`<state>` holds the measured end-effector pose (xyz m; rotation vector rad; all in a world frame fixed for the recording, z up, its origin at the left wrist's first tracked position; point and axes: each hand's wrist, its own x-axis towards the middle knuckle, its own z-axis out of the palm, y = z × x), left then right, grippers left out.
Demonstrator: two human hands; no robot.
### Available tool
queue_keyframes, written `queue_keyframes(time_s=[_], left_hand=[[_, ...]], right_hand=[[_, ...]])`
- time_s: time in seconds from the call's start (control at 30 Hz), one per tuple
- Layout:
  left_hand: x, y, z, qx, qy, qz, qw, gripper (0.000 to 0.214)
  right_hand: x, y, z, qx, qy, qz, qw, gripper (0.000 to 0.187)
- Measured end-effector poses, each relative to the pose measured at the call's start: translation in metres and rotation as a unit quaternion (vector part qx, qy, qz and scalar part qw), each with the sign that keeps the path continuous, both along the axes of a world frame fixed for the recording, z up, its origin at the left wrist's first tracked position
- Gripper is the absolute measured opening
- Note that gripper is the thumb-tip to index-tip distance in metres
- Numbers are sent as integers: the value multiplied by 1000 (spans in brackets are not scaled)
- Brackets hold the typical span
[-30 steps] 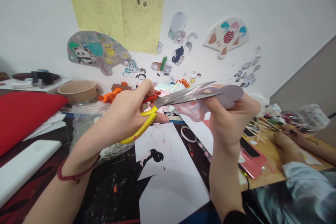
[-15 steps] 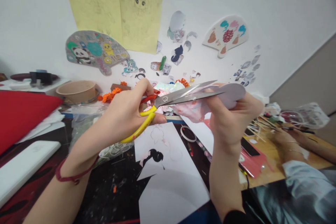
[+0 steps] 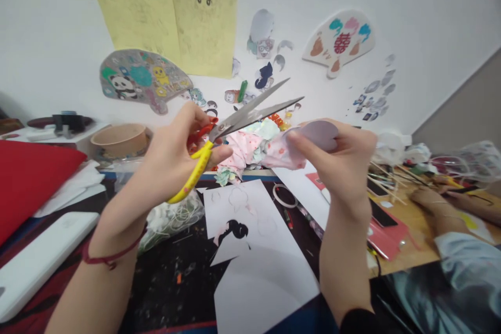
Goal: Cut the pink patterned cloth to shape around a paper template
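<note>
The person's right hand [image 3: 336,167] pinches a rounded mauve card [image 3: 315,135] between thumb and fingers, holding it in the air above the worktop [image 3: 407,250]. Pink flowered fabric [image 3: 282,152] bunches against the card's left edge. The left hand [image 3: 168,154] grips yellow-and-red-handled scissors [image 3: 250,115], blades open and angled upward, near the card but apart from it.

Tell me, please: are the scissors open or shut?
Open: the blades of the scissors spread apart in a V shape, and the right hand holds the handles.
</note>
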<state>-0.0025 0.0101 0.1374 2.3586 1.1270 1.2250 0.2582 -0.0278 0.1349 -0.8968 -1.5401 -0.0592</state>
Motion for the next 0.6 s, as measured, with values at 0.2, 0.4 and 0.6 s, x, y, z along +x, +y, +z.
queue_keyframes(time_s=[0.2,0.4,0.6], left_hand=[[-20,-6,11,25,210,119,970,48],[-8,-5,2,65,369,142,916,46],[6,-5,-8,104,361,144,916,32]], right_hand=[[26,-1,2,-64,-171,40,982,17],[25,8,1,-116,-247,25,962,19],[21,15,-2,-160,-309,-19,937,21]])
